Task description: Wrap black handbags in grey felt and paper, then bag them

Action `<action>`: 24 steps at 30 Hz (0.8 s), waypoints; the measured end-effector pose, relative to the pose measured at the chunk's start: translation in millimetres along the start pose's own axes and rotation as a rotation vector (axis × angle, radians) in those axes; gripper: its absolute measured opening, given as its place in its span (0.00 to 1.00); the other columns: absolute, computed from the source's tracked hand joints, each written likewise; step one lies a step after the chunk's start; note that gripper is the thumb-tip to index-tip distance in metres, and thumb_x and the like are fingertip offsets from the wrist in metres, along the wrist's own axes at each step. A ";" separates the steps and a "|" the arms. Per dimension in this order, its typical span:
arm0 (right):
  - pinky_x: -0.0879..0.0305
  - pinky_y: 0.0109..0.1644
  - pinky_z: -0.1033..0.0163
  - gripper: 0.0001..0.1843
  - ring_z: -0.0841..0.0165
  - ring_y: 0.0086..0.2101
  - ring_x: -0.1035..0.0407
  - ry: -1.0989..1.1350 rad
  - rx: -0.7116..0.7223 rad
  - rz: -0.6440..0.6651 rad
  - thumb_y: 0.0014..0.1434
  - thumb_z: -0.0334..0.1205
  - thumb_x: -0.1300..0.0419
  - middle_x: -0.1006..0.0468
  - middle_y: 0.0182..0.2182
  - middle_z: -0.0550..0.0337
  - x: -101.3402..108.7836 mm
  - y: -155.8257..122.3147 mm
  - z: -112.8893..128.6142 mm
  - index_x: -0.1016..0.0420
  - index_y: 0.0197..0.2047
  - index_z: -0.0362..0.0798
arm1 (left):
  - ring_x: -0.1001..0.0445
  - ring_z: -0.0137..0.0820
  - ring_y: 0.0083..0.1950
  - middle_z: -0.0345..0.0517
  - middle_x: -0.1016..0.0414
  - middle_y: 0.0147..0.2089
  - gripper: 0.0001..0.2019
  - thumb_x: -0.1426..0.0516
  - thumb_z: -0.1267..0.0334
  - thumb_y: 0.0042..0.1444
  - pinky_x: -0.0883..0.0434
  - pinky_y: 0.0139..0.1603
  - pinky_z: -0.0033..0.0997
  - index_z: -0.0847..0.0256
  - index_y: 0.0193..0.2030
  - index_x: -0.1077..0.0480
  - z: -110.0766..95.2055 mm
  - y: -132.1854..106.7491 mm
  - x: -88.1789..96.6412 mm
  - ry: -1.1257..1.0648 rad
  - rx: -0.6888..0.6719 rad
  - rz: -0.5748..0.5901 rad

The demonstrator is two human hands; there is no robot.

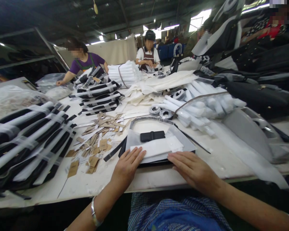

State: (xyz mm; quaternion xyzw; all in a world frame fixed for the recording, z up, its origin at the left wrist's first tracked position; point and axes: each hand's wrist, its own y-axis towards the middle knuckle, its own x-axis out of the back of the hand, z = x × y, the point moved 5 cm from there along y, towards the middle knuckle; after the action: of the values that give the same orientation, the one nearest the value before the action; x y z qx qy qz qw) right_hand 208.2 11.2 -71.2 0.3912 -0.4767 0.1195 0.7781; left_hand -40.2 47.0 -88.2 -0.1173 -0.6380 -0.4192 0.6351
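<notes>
My left hand lies flat on the table edge, fingers stretched out, its fingertips touching the left end of a folded white cloth piece. My right hand rests flat beside it, fingers extended onto the lower right edge of the same stack. The white piece lies on a grey sheet over a dark flat item. A small black folded strap sits just beyond the white piece. Neither hand holds anything.
Brown paper tags are scattered to the left. Bundles of black-and-white items lie at far left, white rolled bundles at right, dark bags beyond. Two people work at the far end of the table.
</notes>
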 end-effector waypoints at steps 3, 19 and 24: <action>0.27 0.51 0.53 0.16 0.61 0.43 0.23 0.352 -0.357 0.062 0.67 0.39 0.44 0.18 0.45 0.50 -12.2 -10.1 9.8 0.27 0.56 0.46 | 0.33 0.39 0.66 0.49 0.33 0.67 0.24 0.54 0.76 0.66 0.32 0.62 0.44 0.61 0.67 0.38 0.8 -0.5 0.7 0.007 -0.015 -0.019; 0.46 0.64 0.55 0.26 0.63 0.55 0.34 1.747 -0.897 -0.220 0.44 0.43 0.24 0.24 0.49 0.57 -61.5 15.3 38.7 0.24 0.46 0.50 | 0.29 0.46 0.61 0.57 0.31 0.65 0.33 0.46 0.48 0.65 0.30 0.58 0.44 0.61 0.71 0.46 6.6 1.6 6.6 0.010 0.045 -0.094; 0.44 0.66 0.54 0.27 0.62 0.57 0.33 1.571 -0.708 -0.160 0.42 0.46 0.24 0.30 0.58 0.57 -52.9 29.9 35.2 0.22 0.46 0.51 | 0.25 0.47 0.56 0.58 0.29 0.62 0.32 0.45 0.56 0.65 0.30 0.56 0.46 0.59 0.73 0.50 11.1 -3.4 -1.2 0.063 0.246 -0.205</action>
State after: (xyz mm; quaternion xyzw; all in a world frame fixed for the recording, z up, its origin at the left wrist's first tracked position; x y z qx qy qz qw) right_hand 141.3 15.6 -92.1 -0.0376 0.2188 0.1446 0.9643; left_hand -50.2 52.9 -88.8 0.0403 -0.6727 -0.4043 0.6184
